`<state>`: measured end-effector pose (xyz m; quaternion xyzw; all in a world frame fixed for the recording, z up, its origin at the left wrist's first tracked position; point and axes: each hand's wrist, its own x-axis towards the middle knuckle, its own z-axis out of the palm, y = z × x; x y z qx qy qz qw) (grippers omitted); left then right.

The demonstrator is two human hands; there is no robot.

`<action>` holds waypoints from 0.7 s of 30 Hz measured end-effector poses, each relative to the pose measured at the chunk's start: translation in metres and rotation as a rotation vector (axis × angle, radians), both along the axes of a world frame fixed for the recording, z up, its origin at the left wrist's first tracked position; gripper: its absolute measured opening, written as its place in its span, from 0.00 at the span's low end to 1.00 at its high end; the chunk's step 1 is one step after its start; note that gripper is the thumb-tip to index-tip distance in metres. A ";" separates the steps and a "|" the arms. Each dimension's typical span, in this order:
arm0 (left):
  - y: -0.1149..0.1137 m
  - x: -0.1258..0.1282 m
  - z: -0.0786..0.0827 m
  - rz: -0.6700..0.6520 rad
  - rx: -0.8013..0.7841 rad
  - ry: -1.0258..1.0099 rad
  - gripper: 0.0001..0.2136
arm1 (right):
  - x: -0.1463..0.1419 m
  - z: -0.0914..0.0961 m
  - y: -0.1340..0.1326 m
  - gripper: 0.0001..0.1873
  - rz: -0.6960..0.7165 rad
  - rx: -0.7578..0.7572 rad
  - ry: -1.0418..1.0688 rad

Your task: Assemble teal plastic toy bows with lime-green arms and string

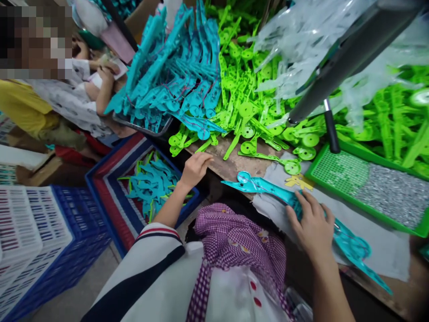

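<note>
My right hand [311, 223] lies on a long teal plastic part [268, 187] flat on the white sheet [378, 241] on the workbench, fingers curled over its middle. My left hand [195, 169] reaches out to the bench's front edge, fingers bent and together, just below the pile of bright green plastic parts [248, 107]; nothing shows in it. A small yellow piece [299, 181] lies beside the teal part.
A stack of teal parts [177, 76] sits in a metal tray at back left. A green tray of small screws [375, 188] stands to the right under a dark machine arm [348, 58]. Blue crates [110, 179] hold teal parts on the floor. Another person sits at far left.
</note>
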<state>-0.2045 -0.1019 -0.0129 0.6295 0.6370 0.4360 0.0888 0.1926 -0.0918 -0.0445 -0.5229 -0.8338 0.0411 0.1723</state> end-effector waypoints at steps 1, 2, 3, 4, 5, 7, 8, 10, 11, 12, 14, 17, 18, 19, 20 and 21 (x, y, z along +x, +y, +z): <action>0.003 -0.002 0.001 0.012 -0.008 -0.027 0.12 | 0.000 0.000 0.000 0.29 -0.004 -0.006 -0.003; 0.006 -0.002 0.001 0.032 -0.013 -0.052 0.13 | 0.000 0.000 0.001 0.29 -0.003 -0.013 -0.006; 0.010 -0.001 0.000 0.058 -0.015 -0.071 0.13 | 0.001 0.000 0.002 0.29 0.005 -0.019 -0.006; 0.012 0.000 -0.002 0.083 -0.012 -0.080 0.13 | 0.002 0.000 0.002 0.29 0.019 -0.027 0.002; 0.015 0.003 -0.004 0.102 -0.010 -0.075 0.14 | 0.003 0.002 0.003 0.30 0.038 -0.032 0.026; 0.017 0.008 -0.008 0.117 -0.013 -0.036 0.14 | 0.008 0.009 0.001 0.32 0.074 -0.026 0.107; 0.018 0.010 -0.010 0.120 -0.014 -0.011 0.14 | 0.012 0.014 -0.002 0.31 0.075 -0.011 0.150; 0.017 0.014 -0.015 0.133 -0.007 0.034 0.13 | 0.021 0.024 -0.012 0.26 0.015 0.044 0.224; 0.016 0.015 -0.016 0.142 0.001 0.050 0.12 | 0.026 0.028 -0.018 0.22 -0.043 0.072 0.260; 0.015 0.015 -0.017 0.151 0.009 0.060 0.11 | 0.031 0.031 -0.025 0.19 -0.109 0.096 0.295; 0.014 0.015 -0.018 0.158 0.013 0.065 0.11 | 0.041 0.031 -0.038 0.12 -0.213 0.155 0.336; 0.011 0.015 -0.017 0.137 -0.023 0.071 0.11 | 0.051 0.022 -0.051 0.07 -0.276 0.256 0.268; 0.010 0.015 -0.016 0.128 -0.035 0.081 0.11 | 0.052 0.019 -0.053 0.06 -0.289 0.277 0.253; 0.009 0.014 -0.016 0.120 -0.045 0.095 0.11 | 0.052 0.017 -0.053 0.06 -0.307 0.281 0.260; 0.008 0.014 -0.016 0.115 -0.050 0.108 0.12 | 0.051 0.016 -0.053 0.07 -0.325 0.270 0.287; 0.007 0.014 -0.017 0.112 -0.053 0.120 0.12 | 0.048 0.015 -0.051 0.08 -0.339 0.252 0.318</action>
